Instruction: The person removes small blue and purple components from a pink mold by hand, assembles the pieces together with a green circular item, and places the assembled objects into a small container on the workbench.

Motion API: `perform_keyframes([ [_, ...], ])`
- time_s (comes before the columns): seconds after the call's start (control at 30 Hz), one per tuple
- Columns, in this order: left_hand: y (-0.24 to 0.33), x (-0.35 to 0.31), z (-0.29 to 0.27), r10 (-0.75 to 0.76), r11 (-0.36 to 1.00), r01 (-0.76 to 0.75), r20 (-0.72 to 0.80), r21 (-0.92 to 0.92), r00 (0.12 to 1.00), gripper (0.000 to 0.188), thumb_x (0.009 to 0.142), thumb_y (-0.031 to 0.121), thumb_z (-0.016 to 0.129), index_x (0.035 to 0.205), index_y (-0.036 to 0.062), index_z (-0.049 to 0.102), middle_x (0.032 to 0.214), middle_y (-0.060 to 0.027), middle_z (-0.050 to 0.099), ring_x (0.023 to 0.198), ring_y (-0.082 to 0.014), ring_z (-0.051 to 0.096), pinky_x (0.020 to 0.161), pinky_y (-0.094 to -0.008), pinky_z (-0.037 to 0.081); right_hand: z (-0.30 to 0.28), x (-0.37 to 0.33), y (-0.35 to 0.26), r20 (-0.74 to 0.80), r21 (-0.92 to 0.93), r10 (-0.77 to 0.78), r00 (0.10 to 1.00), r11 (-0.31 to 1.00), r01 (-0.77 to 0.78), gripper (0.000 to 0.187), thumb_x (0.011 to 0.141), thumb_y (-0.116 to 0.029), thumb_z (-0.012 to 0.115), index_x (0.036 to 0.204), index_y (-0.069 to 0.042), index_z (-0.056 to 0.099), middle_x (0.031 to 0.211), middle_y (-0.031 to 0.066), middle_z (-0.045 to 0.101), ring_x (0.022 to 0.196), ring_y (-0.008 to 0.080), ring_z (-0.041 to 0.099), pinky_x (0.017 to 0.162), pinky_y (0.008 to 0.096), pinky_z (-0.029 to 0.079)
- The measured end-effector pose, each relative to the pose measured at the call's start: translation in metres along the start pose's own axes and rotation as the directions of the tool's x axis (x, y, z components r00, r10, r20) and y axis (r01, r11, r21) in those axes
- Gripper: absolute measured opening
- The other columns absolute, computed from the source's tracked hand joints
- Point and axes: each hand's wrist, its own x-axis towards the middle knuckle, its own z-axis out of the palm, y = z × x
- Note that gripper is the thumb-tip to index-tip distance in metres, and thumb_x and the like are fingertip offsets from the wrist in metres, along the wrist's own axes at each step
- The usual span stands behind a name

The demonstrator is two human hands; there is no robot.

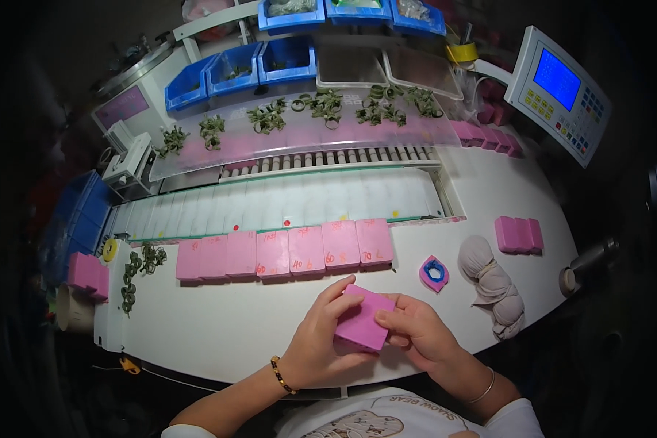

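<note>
Over the near part of the white table I hold a pink block point(363, 319) with both hands, tilted. My left hand point(315, 339) is closed around its left side, fingers over the top edge and thumb below. My right hand point(421, 333) grips its right side, with a thumb pressed on the broad face. Small dark dots show along the block's lower edge; its underside is hidden. Beyond my hands stands a row of several similar pink blocks point(273, 255), some with red handwritten marks. A small pink piece with a blue ring point(434, 274) lies to the right.
A crumpled grey cloth point(491, 285) and more pink blocks point(519, 235) lie at right. Behind the row runs a white conveyor belt point(285, 203). Clusters of green rings point(267, 117) sit on a clear sheet, below blue bins point(287, 60). A control panel point(558, 91) stands at far right.
</note>
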Motion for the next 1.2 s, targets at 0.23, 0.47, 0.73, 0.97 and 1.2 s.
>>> perform_keyframes([
  [0.23, 0.013, 0.002, 0.011, 0.134, 0.990, -0.119, -0.259, 0.073, 0.956, 0.089, 0.059, 0.014, 0.090, 0.131, 0.0097, 0.038, 0.129, -0.0227, 0.041, 0.122, -0.0425, 0.048, 0.095, -0.0449, 0.050, 0.047, -0.020, -0.013, -0.118, 0.036, -0.214, 0.970, 0.975, 0.219, 0.042, 0.090, -0.006, 0.065, 0.126, 0.003, 0.044, 0.106, 0.0103, 0.061, 0.083, 0.0079, 0.058, 0.064, 0.0182, 0.044],
  [0.47, 0.026, 0.013, 0.029, 0.228, 0.963, -0.143, -0.406, 0.229, 0.885, 0.085, 0.058, 0.007, 0.087, 0.128, 0.0085, 0.039, 0.120, -0.0175, 0.042, 0.124, -0.0459, 0.046, 0.097, -0.0499, 0.046, 0.036, -0.023, 0.000, -0.114, 0.174, -0.344, 0.932, 0.917, 0.359, 0.040, 0.091, -0.001, 0.063, 0.124, 0.001, 0.041, 0.108, 0.0106, 0.058, 0.091, 0.0126, 0.059, 0.087, 0.0264, 0.051],
  [0.73, 0.017, 0.012, 0.008, 0.131, 0.990, -0.143, -0.415, 0.002, 0.901, 0.076, 0.062, 0.012, 0.084, 0.125, 0.0056, 0.041, 0.111, -0.0166, 0.052, 0.103, -0.0289, 0.056, 0.088, -0.0384, 0.048, 0.044, -0.030, 0.008, 0.082, -0.228, -0.570, 0.817, 0.788, 0.572, 0.050, 0.086, 0.008, 0.066, 0.126, 0.002, 0.036, 0.124, 0.0152, 0.048, 0.109, 0.0185, 0.058, 0.092, 0.0298, 0.052],
  [0.97, 0.033, -0.003, -0.004, -0.277, 0.627, 0.131, -0.063, -0.768, 0.959, 0.059, 0.078, 0.005, 0.066, 0.127, 0.0031, 0.033, 0.113, -0.0139, 0.051, 0.105, -0.0212, 0.056, 0.093, -0.0346, 0.046, 0.018, -0.044, -0.031, 0.105, -0.472, -0.691, 0.716, 0.599, 0.647, 0.036, 0.083, 0.001, 0.072, 0.115, -0.002, 0.056, 0.089, 0.0042, 0.067, 0.087, 0.0119, 0.067, 0.067, 0.0205, 0.048],
  [1.2, 0.050, 0.001, 0.014, -0.284, -0.071, 0.413, 0.416, -0.908, 0.864, 0.052, 0.078, 0.024, 0.058, 0.122, 0.0048, 0.038, 0.114, -0.0129, 0.052, 0.110, -0.0244, 0.055, 0.097, -0.0367, 0.043, 0.013, -0.038, -0.026, 0.484, -0.599, -0.608, 0.629, 0.293, 0.745, 0.040, 0.071, -0.006, 0.082, 0.107, -0.004, 0.064, 0.109, 0.0115, 0.058, 0.093, 0.0173, 0.058, 0.073, 0.0266, 0.047],
])
